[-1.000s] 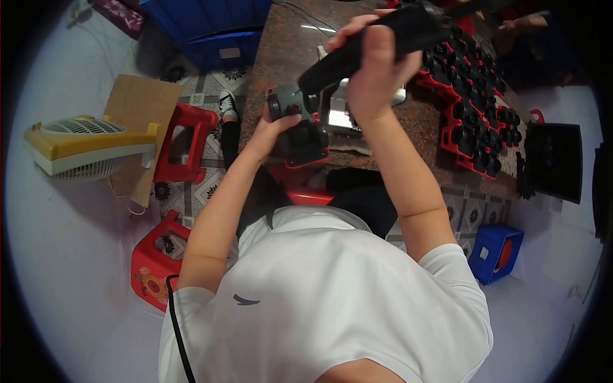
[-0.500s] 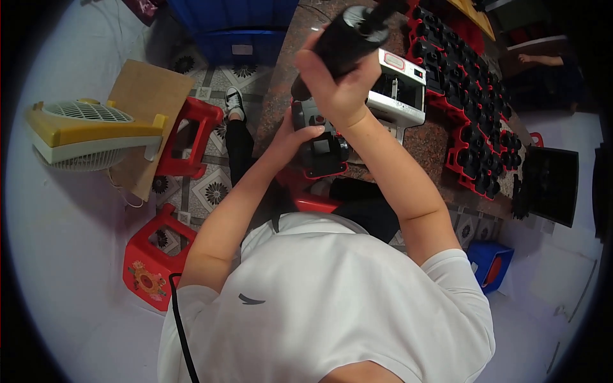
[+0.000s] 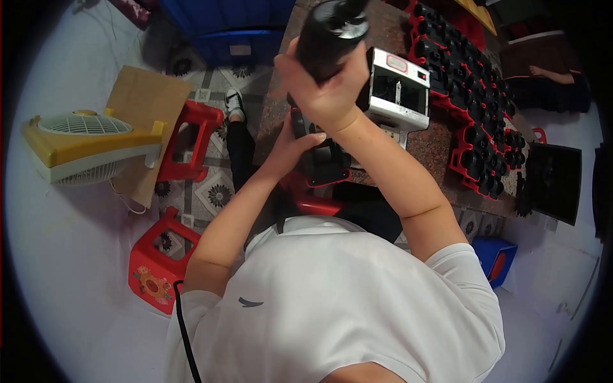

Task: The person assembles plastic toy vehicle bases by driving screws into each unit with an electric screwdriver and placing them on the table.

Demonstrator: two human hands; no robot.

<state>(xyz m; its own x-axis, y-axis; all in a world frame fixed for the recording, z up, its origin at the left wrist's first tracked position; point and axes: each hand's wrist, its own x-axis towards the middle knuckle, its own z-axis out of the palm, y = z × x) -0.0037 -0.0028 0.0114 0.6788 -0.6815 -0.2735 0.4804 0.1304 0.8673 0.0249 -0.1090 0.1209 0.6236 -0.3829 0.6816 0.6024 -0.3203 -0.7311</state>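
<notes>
Head view shows the right hand with its fingers wrapped around a black cylindrical tool above the left edge of the table, while the left hand, thumb on top, grips a black-and-red part at the near edge, close to the left corner.

Right hand moved left; machine uncovered

Red-bordered label on the white machine, lettering too small for me to read. Left of the machine: pale tag on a blue crate, unreadable. Nearer me than the machine: dark curved mark on my white shirt.
</notes>
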